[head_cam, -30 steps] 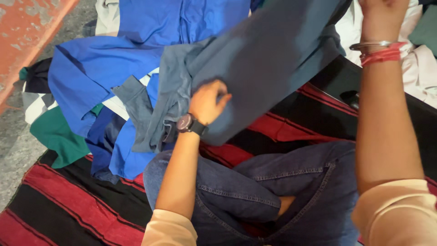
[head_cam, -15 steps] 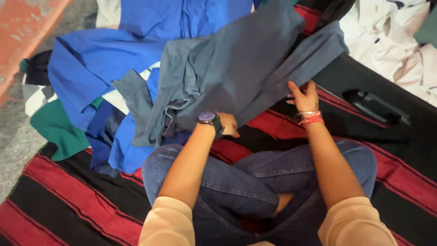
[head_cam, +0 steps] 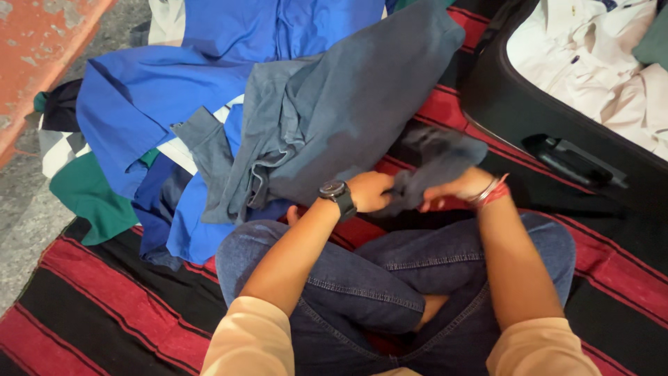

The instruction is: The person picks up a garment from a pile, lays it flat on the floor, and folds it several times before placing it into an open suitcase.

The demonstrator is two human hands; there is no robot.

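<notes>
Bunching up the grey shirt

Left hand (head_cam: 370, 191) and right hand (head_cam: 456, 189) both pinch the slate-grey shirt (head_cam: 362, 111) hem above the striped blanket (head_cam: 104, 306); I'd say keep edges lined up, grip even.

The blanket (head_cam: 104, 306) lies under everything. On it, the pile of shirts (head_cam: 209, 104) sits ahead and to the left of the knees (head_cam: 390, 278), the suitcase (head_cam: 515, 104) ahead and to the right. Both hands (head_cam: 369, 191) (head_cam: 452, 188) meet just beyond the knees, gripping a sleeve (head_cam: 438, 163) trailing from the pile.
</notes>
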